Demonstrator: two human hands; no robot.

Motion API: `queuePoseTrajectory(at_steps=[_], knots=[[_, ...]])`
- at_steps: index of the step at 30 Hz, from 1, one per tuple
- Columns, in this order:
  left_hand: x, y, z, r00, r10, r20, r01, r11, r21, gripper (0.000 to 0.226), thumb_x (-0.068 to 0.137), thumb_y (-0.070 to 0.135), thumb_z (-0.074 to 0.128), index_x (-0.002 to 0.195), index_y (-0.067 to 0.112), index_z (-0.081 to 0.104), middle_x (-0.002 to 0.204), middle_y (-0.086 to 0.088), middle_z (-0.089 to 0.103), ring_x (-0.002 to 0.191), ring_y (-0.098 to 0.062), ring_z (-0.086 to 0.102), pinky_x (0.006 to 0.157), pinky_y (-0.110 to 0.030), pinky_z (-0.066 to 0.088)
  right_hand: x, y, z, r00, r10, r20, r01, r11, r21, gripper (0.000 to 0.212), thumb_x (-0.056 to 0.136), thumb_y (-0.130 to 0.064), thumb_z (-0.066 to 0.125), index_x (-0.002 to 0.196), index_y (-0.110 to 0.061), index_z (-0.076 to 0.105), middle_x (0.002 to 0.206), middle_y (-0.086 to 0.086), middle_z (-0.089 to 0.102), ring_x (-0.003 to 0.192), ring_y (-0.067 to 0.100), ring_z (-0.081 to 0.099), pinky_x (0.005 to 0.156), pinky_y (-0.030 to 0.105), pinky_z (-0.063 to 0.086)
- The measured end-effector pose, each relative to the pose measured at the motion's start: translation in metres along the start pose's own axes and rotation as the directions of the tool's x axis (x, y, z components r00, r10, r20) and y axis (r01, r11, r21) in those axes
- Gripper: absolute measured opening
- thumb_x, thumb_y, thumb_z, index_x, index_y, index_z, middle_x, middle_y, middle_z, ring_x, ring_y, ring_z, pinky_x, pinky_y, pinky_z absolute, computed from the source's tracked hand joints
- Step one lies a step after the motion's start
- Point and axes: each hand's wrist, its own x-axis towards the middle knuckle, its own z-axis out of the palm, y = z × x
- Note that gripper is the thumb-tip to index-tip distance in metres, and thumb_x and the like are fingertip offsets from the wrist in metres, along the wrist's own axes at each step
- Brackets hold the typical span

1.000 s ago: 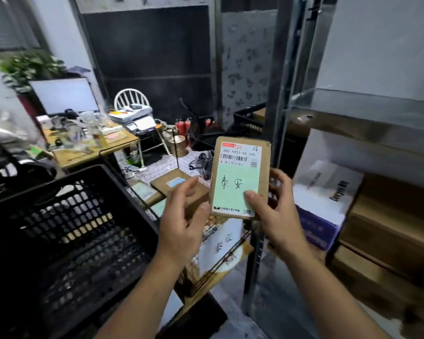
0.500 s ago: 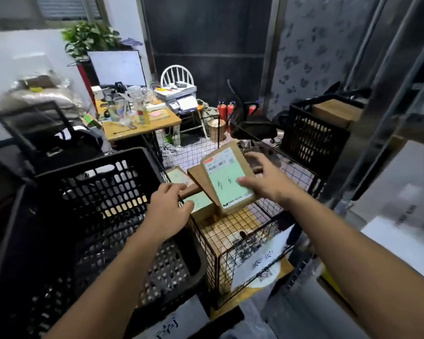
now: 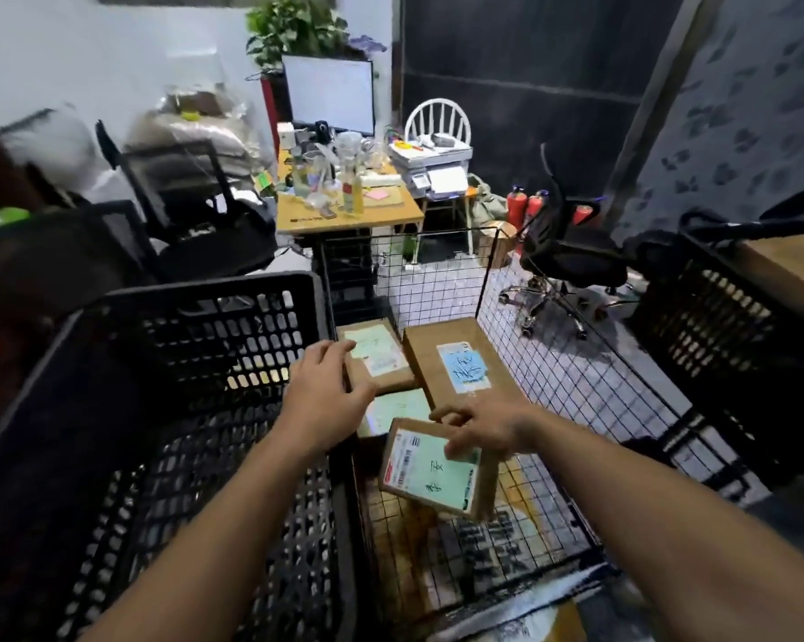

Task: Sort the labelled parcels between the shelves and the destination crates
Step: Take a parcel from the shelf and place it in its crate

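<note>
A brown parcel with a green label hangs tilted inside the wire crate, low over its mesh floor. My right hand grips it from above at its far edge, thumb on the label. My left hand lies with relaxed fingers at the crate's left rim, touching a green-labelled parcel at the back left. Beside that one lies a parcel with a blue label. Another green-labelled parcel lies partly hidden under them.
A large black plastic crate stands to the left of the wire crate. A second black crate holding a brown box stands to the right. Beyond are a cluttered desk, a white chair, a black office chair and fire extinguishers.
My view has swung from the shelf down onto the crates. My right hand has carried the green-labelled parcel from in front of me down into the wire crate. My left hand moved to the crate's left rim.
</note>
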Motion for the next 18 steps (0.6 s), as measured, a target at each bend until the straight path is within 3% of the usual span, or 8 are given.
queuePoseTrajectory(at_steps=[4,9,12,15,18], knots=[[0.004,0.004,0.006,0.999,-0.041,-0.034,0.041,0.999,0.009,0.065,0.089,0.04,0.061,0.148,0.023,0.038,0.15,-0.004,0.035,0.139,-0.025,0.027,0.115,-0.047,0.028,0.028,-0.003,0.005,0.985,0.003,0.171,-0.021,0.994,0.106,0.065,0.093,-0.016,0.069,0.145,-0.044,0.042,0.143,0.001,0.049,0.118,0.033,0.06,0.087,0.055,0.06],[-0.002,-0.002,0.008,1.0,-0.011,-0.015,0.011,1.0,-0.001,0.074,0.08,0.054,0.047,0.148,0.026,0.038,0.155,0.0,0.029,0.143,-0.02,0.018,0.117,-0.044,0.021,0.054,0.004,0.02,0.968,-0.079,0.239,0.072,0.997,0.037,0.057,0.096,-0.012,0.063,0.146,-0.034,0.045,0.139,0.004,0.049,0.121,0.031,0.056,0.098,0.053,0.055],[-0.002,-0.004,0.008,1.0,-0.003,-0.028,0.002,1.0,-0.028,0.075,0.078,0.053,0.045,0.147,0.024,0.04,0.154,0.002,0.03,0.142,-0.017,0.019,0.116,-0.039,0.021,0.066,0.01,0.029,0.967,-0.162,0.198,0.161,0.987,0.021,0.053,0.096,-0.014,0.064,0.145,-0.031,0.051,0.135,-0.001,0.053,0.124,0.023,0.054,0.103,0.045,0.052],[-0.002,-0.005,0.011,0.999,-0.002,-0.047,-0.001,0.999,-0.053,0.072,0.079,0.051,0.045,0.146,0.024,0.042,0.152,0.003,0.031,0.142,-0.015,0.018,0.116,-0.036,0.02,0.075,0.013,0.034,0.967,-0.246,0.064,0.25,0.967,-0.047,0.047,0.095,-0.02,0.068,0.14,-0.026,0.056,0.129,-0.006,0.049,0.124,0.018,0.051,0.103,0.039,0.052],[-0.001,-0.007,0.013,0.998,0.004,-0.06,-0.007,0.998,-0.054,0.075,0.076,0.057,0.041,0.143,0.023,0.046,0.151,0.002,0.034,0.141,-0.015,0.02,0.115,-0.034,0.019,0.086,0.021,0.043,0.974,-0.218,-0.057,0.215,0.975,-0.05,0.047,0.094,-0.022,0.069,0.14,-0.024,0.057,0.136,-0.003,0.041,0.128,0.02,0.045,0.106,0.04,0.051]])
